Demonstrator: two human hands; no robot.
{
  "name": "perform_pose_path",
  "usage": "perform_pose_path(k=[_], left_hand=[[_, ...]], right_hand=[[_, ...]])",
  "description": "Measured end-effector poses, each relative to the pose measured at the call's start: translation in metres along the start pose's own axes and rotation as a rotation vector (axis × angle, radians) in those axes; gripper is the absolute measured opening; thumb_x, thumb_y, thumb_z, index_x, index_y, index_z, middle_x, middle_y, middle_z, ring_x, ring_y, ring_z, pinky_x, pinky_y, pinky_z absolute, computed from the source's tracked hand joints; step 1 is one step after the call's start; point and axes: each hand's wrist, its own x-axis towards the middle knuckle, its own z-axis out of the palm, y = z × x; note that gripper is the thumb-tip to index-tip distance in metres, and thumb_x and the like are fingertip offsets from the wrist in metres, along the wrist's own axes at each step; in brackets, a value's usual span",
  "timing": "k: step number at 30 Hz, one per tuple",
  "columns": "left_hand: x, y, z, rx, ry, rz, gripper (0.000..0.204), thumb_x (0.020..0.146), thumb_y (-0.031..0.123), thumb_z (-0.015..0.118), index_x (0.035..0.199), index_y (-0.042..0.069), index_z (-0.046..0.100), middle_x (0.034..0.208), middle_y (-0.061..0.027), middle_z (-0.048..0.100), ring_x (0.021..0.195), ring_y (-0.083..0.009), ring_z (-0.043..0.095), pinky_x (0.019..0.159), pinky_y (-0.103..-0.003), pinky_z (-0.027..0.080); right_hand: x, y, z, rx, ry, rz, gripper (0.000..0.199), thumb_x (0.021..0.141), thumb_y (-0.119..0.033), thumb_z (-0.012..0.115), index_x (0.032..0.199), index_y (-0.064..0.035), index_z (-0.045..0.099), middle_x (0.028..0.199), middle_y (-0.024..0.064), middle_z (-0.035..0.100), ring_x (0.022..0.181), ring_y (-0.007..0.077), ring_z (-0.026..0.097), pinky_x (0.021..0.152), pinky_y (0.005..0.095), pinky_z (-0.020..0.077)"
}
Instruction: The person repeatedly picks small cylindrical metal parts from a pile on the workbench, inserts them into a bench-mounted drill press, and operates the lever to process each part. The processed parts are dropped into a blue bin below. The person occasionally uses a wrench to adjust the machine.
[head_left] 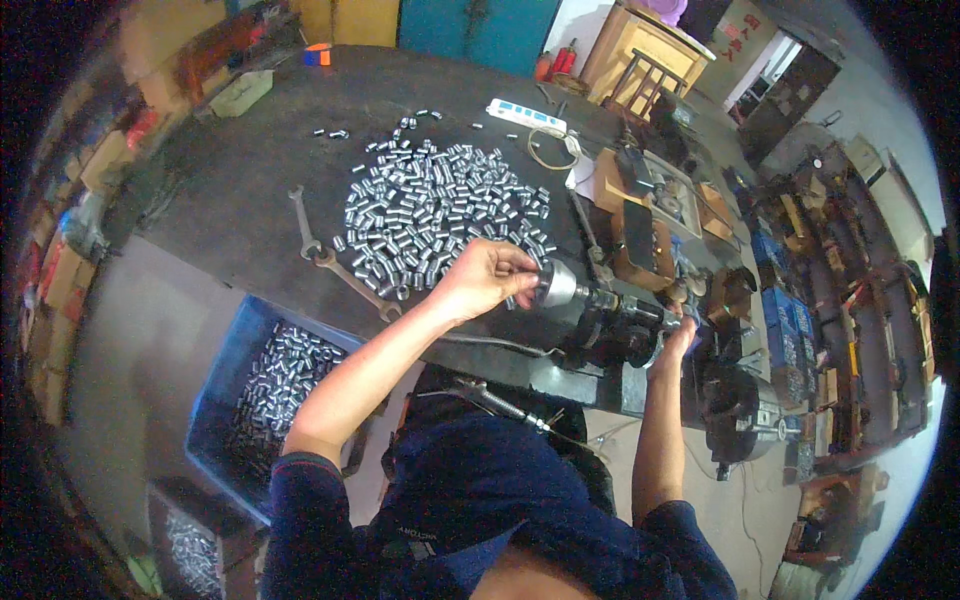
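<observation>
Fingers (pixel 515 262) of my left hand (pixel 485 280) are bent in toward the thumb at the front of a cone-shaped metal chuck (pixel 562 284); whether a small part sits between them I cannot tell. Taking the chuck as the middle of my clock face, my right hand (pixel 677 342) is at 4 o'clock, up against the far end of the dark bench machine (pixel 630 330). Its fingers are mostly hidden from me, so I cannot tell if they grip anything.

At 10 o'clock, just beyond my left hand, short shiny metal cylinders (pixel 440 205) lie in a wide heap on the dark tabletop (pixel 230 190), with a few strays past its far edge. Between 9 and 10 o'clock lie two spanners (pixel 350 280), their ends close together. Down at 8 o'clock, below the table, a blue crate (pixel 215 385) holds many more small metal pieces. Near 12 o'clock is a white and blue power strip (pixel 525 115) beside a coiled cable (pixel 553 150). Open cardboard boxes (pixel 640 245) sit at 2 o'clock, and loaded shelves (pixel 850 300) stand at 3, well apart from me.
</observation>
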Motion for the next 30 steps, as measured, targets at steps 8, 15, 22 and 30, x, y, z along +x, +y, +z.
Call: perform_pose_path(k=[8,15,22,30], left_hand=[[0.005,-0.006,0.000,-0.027,-0.033,0.012,0.013,0.079,0.004,0.054,0.080,-0.009,0.056,0.064,-0.0105,0.058,0.054,-0.0141,0.058,0.049,-0.024,0.046],[0.005,0.001,0.008,0.003,0.044,-0.059,0.020,0.082,0.010,0.051,0.075,-0.008,0.058,0.059,-0.0098,0.057,0.046,-0.0141,0.055,0.043,-0.024,0.045],[0.008,0.002,0.006,0.052,0.076,-0.074,0.019,0.081,0.009,0.052,0.073,-0.007,0.057,0.055,-0.0079,0.055,0.042,-0.0121,0.052,0.037,-0.024,0.041],[0.006,-0.005,0.006,0.013,-0.018,0.057,0.009,0.076,-0.003,0.054,0.086,-0.005,0.054,0.074,-0.0083,0.059,0.065,-0.0137,0.058,0.060,-0.025,0.048]], right_hand=[[-0.020,0.015,-0.022,0.371,-0.109,0.305,0.026,0.079,-0.022,0.041,0.090,-0.0019,0.053,0.078,0.0056,0.054,0.070,0.0189,0.052,0.061,0.0308,0.0426],[-0.027,0.013,-0.025,0.286,-0.091,0.346,0.013,0.074,-0.016,0.047,0.075,-0.0038,0.051,0.072,0.0089,0.052,0.067,0.0230,0.054,0.063,0.0362,0.0470],[0.004,0.030,-0.024,0.206,-0.251,0.155,0.026,0.078,-0.019,0.045,0.096,-0.0022,0.053,0.088,0.0083,0.056,0.078,0.0235,0.055,0.074,0.0365,0.0451],[-0.053,-0.005,-0.025,0.213,-0.118,0.265,0.013,0.075,-0.012,0.046,0.081,-0.0031,0.052,0.069,0.0061,0.051,0.058,0.0167,0.050,0.053,0.0279,0.0421]])
